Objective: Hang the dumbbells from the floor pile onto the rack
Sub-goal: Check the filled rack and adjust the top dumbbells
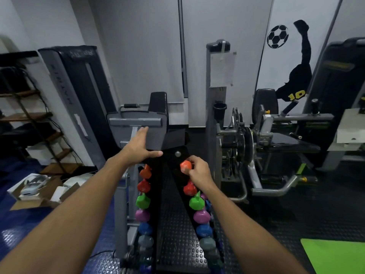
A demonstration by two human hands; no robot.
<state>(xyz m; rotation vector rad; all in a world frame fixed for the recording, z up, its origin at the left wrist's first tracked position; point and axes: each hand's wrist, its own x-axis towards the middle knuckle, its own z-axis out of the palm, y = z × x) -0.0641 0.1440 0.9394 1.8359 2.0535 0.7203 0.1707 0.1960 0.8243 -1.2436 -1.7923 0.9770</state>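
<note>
Rack (pixel 173 194) centre strip free btwn 2 dumbbell columns; gym machine (pixel 237 147) crowds right.

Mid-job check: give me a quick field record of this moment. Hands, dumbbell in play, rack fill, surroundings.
left hand: left hand open, fingers straight, at the top of the rack
right hand: right hand grips the orange dumbbell at the top of the right column
right column below: orange-red, green, pink, blue, grey
left column: orange, red, green, pink, blue, grey
lowest slots: too dark to tell
floor pile: not in view
nearby: green mat on the right, open boxes on the left
</note>
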